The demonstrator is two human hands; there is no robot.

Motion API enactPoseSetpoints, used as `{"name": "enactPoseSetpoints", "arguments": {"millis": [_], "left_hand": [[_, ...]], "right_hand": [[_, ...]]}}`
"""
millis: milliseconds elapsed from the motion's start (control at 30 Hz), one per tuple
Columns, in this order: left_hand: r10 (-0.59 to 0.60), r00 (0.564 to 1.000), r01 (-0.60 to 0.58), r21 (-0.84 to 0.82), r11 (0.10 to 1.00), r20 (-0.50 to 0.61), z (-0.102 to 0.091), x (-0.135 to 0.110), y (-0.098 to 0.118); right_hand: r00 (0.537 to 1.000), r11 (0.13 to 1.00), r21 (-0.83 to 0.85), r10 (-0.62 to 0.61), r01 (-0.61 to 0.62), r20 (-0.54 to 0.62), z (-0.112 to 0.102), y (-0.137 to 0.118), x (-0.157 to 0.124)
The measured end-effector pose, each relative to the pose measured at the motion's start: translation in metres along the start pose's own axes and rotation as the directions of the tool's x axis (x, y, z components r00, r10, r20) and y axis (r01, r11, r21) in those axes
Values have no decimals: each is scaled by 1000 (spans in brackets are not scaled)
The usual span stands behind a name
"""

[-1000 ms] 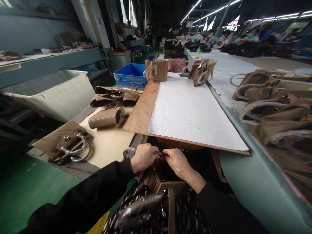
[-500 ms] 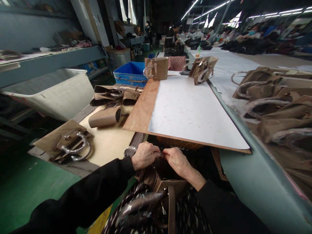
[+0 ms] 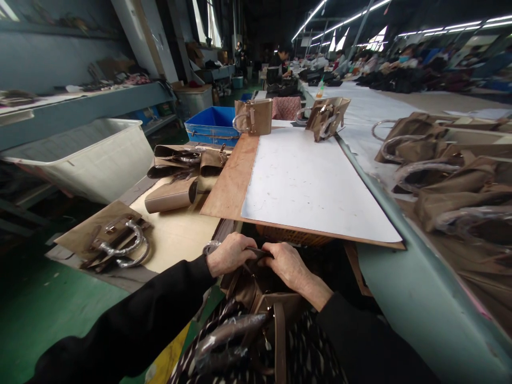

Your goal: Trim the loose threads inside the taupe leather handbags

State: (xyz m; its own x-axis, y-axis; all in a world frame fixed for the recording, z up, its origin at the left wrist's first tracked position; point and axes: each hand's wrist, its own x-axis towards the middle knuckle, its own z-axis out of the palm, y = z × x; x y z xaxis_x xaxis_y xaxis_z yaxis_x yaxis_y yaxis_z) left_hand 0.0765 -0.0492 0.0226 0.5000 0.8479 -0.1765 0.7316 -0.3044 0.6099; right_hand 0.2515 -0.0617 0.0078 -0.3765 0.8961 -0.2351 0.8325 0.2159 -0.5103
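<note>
A brown handbag [image 3: 256, 298] lies on my lap below the table edge, its plastic-wrapped handle [image 3: 232, 330] toward me. My left hand [image 3: 230, 253] is closed on the bag's upper edge, fingers curled over it. My right hand [image 3: 286, 264] grips the same edge just to the right, knuckles up. The two hands almost touch. What lies between the fingertips is hidden in shadow.
A wooden board with a white sheet [image 3: 312, 184] lies just ahead. Finished tan handbags stand at its far end [image 3: 252, 116] and pile up at the right [image 3: 452, 176]. More bags lie on a low board at the left [image 3: 116, 240]. A white tub [image 3: 88, 154] and blue bin [image 3: 214, 122] stand beyond.
Both hands have shifted slightly on the bag's edge and drawn a little closer together; the view has moved slightly. The bag stays on my lap.
</note>
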Motion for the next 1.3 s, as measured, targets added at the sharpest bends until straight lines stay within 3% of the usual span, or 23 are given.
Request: {"name": "enactPoseSetpoints", "arguments": {"millis": [467,667,800,1067,1167,1300], "left_hand": [[-9,997,8,-9,1000,-83,10,3,-3],[0,1000,0,-70,998,-7,-2,-2,-9],[-3,998,14,-177,984,67,-8,-7,-19],[-49,998,54,-247,967,28,-2,-12,-27],[-75,989,112,-310,944,130,-4,-15,-33],[-133,955,216,-316,924,264,-10,-24,-43]], "right_hand": [[998,997,49,-59,59,-10,2,-1,6],[997,999,15,44,-45,59,-12,29,-9],[989,989,98,100,-111,111,-22,52,-31],[990,965,225,140,-136,-3,-13,56,-42],[983,827,536,180,-169,33,-9,54,-45],[959,335,934,283,-127,29,2,53,-55]]}}
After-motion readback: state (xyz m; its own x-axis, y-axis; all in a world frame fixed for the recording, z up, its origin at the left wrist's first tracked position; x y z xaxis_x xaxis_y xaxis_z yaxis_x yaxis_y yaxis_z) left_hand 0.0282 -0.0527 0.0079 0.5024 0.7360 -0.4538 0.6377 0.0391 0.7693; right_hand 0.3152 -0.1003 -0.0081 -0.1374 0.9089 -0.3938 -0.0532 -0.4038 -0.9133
